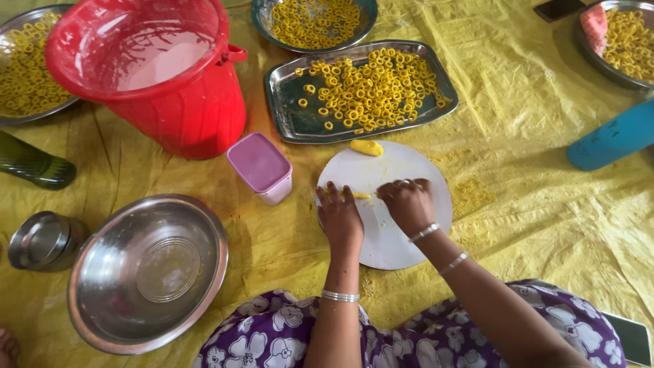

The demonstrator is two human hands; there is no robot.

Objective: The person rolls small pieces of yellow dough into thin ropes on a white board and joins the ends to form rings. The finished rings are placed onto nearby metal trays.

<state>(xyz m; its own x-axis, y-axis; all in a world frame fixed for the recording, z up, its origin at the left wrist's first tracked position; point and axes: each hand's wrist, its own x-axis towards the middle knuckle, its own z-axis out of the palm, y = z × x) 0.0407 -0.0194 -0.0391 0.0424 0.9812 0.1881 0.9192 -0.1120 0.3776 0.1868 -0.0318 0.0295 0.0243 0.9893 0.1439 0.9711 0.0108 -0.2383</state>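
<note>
My left hand [339,218] lies flat on the round white board [409,238], fingers together, pressing a thin yellow dough strand [360,195] near its left edge. The strand runs sideways toward my right hand [407,203], whose curled fingers pinch its other end.

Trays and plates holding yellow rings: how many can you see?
4: a rectangular tray above the white board, a round plate at top centre, one far left, one top right. More may lie outside the view.
</note>
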